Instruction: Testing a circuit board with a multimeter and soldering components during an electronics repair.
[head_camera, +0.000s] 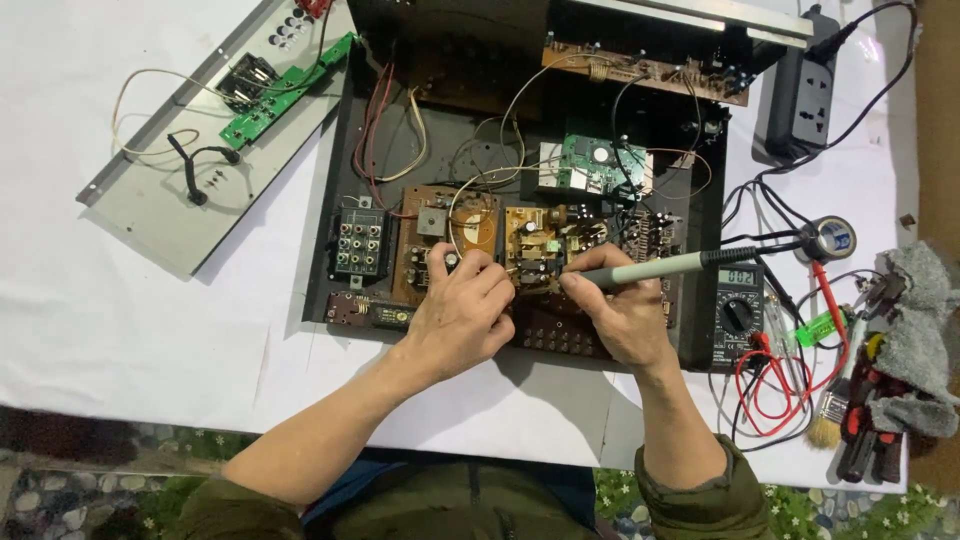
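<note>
An opened black electronics chassis (340, 160) lies on a white-covered table, with several brown circuit boards inside. My right hand (620, 315) grips a grey-handled soldering iron (650, 268) like a pen, its tip down at the yellowish board (530, 240) in the middle. My left hand (462, 312) rests on the front of the chassis, fingers curled at the same board; whether they pinch something there is hidden.
A detached grey front panel (150, 200) with a green board (285, 92) lies at the left. At the right are a multimeter (740, 305) with red leads, a tape roll (830, 238), a black power strip (812, 85), a brush (825, 425), a grey cloth (925, 330) and hand tools.
</note>
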